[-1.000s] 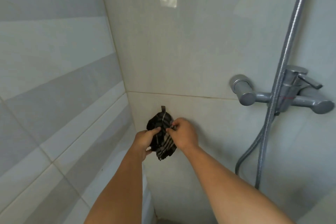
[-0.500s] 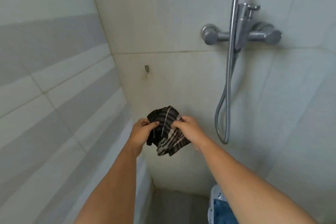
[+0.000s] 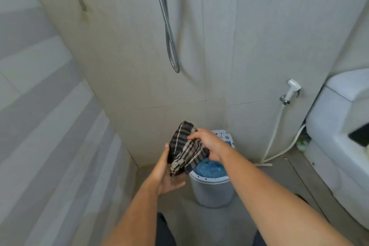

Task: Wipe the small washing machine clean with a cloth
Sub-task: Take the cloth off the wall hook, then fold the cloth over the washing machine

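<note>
Pale grey tiled bathroom wall is filling most of the view, a brownish stain running down it at upper left. White ceramic toilet is sitting at the right edge. Small round white top-loading washing machine is standing on the grey floor by the wall, just beside and below the hands, its blue tub showing; control panel markings too blurred to read. Chrome shower hose is hanging in a loop on the wall above. White bidet sprayer is clipped to the wall near the toilet, hose trailing to the floor. Crumpled dark brown and beige striped cloth is being held over the machine's left rim, apart from it. Right hand is gripping the cloth from above, fingers curled into it. Left hand is cupping it from below, palm open against the fabric.
</note>
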